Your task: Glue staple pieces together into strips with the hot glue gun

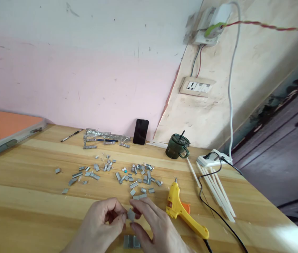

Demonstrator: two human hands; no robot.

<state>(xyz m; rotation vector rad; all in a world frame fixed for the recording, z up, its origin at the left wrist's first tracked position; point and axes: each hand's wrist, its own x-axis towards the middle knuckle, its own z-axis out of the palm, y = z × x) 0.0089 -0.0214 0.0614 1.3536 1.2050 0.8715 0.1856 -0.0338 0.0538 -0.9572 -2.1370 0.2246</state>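
Observation:
Between my two hands is a small grey piece point(131, 214), flat-faced with a metallic look; its exact kind I cannot make out. My left hand point(105, 221) pinches its left side between thumb and forefinger. On the other side, the thumb and fingers of my right hand point(156, 225) are curled around it, partly hiding it. Below the hands a grey folded strip point(131, 241) lies on the wooden table, partly covered by my right hand. Just beyond my fingers lies another grey strip point(140, 196), among several scattered small grey pieces point(134, 184).
A yellow glue gun point(184, 214) lies to the right, its cord trailing. Beyond it are white sticks point(217, 193), a power strip point(213, 159) and a dark green mug point(174, 149). A phone point(141, 131) leans on the wall, beside bundled metal strips point(107, 135) and a pen point(71, 135).

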